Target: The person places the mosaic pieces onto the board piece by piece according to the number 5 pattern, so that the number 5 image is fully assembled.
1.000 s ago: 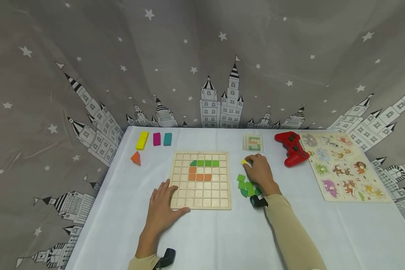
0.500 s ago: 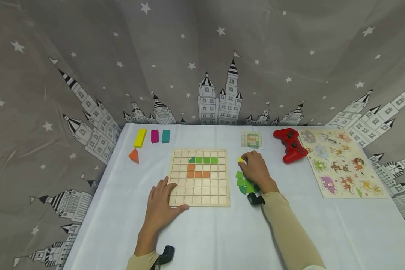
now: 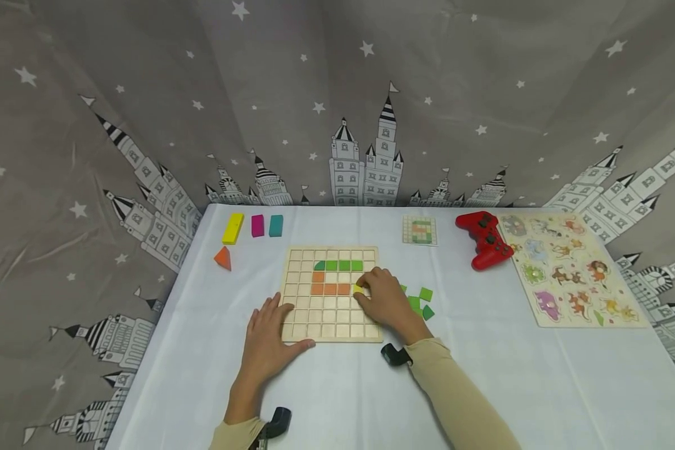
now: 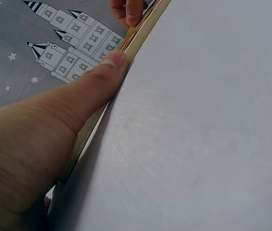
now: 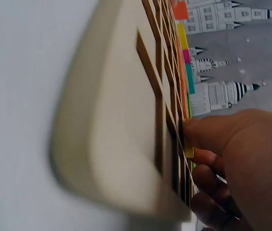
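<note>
**Two hands on the job, one yellow tile at the grid**

And we have the right hand over the board, thumb and finger pinched on the yellow tile, the gap no wider than the tile itself. Look where it is: at the right end of the orange row, just beside the last square. Across from it, the left hand is spread wide, curled round nothing, thumb at the near edge and fingers at the left edge. Lovely brace, we'd say; leave it there so the board can't skid under a push.

Now for the finesse! Whether the tile is down in its cell we cannot tell, even from the right wrist view. Our call: square it to the grid lines, lower it level, then let one fingertip press it flat. Forced in at a slant, it could catch on the ridges or nudge its orange neighbour. (We can't make out its whole shape; the fingers cover too much.) Should one corner be rounded, a glance at the card beyond the board may settle which way to turn it.
</note>
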### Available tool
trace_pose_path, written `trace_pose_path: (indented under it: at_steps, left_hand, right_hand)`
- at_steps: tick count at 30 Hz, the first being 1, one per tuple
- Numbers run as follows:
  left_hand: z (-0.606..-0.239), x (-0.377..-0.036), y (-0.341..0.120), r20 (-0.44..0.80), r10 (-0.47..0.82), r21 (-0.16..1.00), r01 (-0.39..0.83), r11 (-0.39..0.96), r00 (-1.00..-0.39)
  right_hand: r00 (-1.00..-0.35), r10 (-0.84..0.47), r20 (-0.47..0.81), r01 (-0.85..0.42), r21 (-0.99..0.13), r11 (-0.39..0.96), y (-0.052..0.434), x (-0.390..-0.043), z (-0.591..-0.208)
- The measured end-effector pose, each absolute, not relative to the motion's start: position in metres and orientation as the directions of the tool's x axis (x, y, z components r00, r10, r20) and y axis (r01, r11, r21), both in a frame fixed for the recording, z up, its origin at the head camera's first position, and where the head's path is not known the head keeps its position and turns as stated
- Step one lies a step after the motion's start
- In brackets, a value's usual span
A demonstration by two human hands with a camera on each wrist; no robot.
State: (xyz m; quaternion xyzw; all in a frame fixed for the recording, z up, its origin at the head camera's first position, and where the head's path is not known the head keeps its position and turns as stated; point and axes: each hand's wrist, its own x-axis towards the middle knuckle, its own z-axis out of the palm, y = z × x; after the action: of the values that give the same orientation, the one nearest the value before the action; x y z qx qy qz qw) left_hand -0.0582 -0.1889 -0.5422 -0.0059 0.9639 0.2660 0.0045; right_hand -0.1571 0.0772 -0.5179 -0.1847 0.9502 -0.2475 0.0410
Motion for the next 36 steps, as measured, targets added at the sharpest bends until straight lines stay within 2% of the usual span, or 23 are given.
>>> trace_pose_path:
  at_steps: [8,22,26,30,36]
  left_hand:
    - [-0.541,-0.058,-0.189,0.006,0.000,0.521,0.003,0.854,-1.000]
    - [-0.542,-0.057,-0.189,0.004,-0.001,0.523,0.001,0.853,-1.000]
    - [-0.543,-0.056,-0.188,0.001,0.000,0.528,0.001,0.849,-1.000]
    - [-0.542,-0.056,-0.188,-0.007,-0.005,0.532,-0.008,0.847,-1.000]
    - [-0.544,-0.058,-0.188,-0.018,-0.003,0.526,-0.012,0.850,-1.000]
  right_hand:
    - [-0.949,-0.310,0.054,-0.297,-0.483,0.824,0.067,-0.153,-0.520]
    - [-0.962,-0.259,0.088,-0.261,-0.572,0.778,0.075,-0.148,-0.520]
    - [-0.979,-0.190,0.068,-0.191,-0.624,0.758,0.103,-0.149,-0.518]
    - [-0.993,-0.116,0.028,-0.107,-0.643,0.758,0.152,-0.151,-0.514]
    - [-0.990,-0.131,-0.058,-0.068,-0.616,0.785,0.217,-0.147,-0.518]
